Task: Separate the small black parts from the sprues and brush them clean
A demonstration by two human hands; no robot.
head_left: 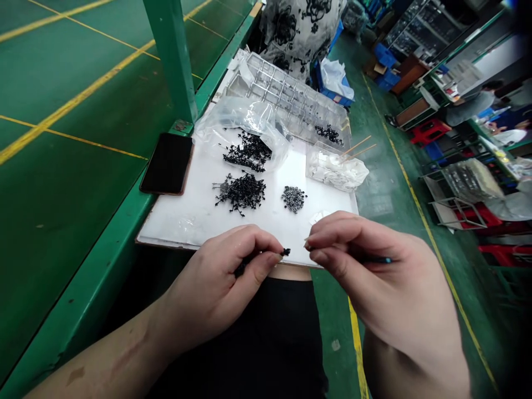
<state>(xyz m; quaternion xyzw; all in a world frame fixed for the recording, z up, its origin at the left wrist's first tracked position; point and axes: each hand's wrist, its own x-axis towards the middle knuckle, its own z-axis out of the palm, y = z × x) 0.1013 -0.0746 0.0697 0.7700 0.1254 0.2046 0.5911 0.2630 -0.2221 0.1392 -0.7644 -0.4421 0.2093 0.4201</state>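
My left hand (226,280) is closed, its thumb and forefinger pinching a small black plastic part (286,252) whose end sticks out past the fingertips. To the right, my right hand (386,282) is also closed in a pinch. What sits between its fingertips is too small to make out. A thin dark piece with a blue tip (387,260) shows under its curled fingers. Both hands are over the near edge of a white tabletop (199,221), a short gap apart. Beyond them lie a pile of black branched parts (243,193) and a heap of small grey-and-black rings (293,199).
A plastic bag (233,113) spills more black parts. Behind it is a clear compartment tray (286,91). A box with white wrapping (336,169) holds two thin sticks. A phone (167,164) lies at left beside a green post (172,61). A person in patterned clothing (299,33) is opposite.
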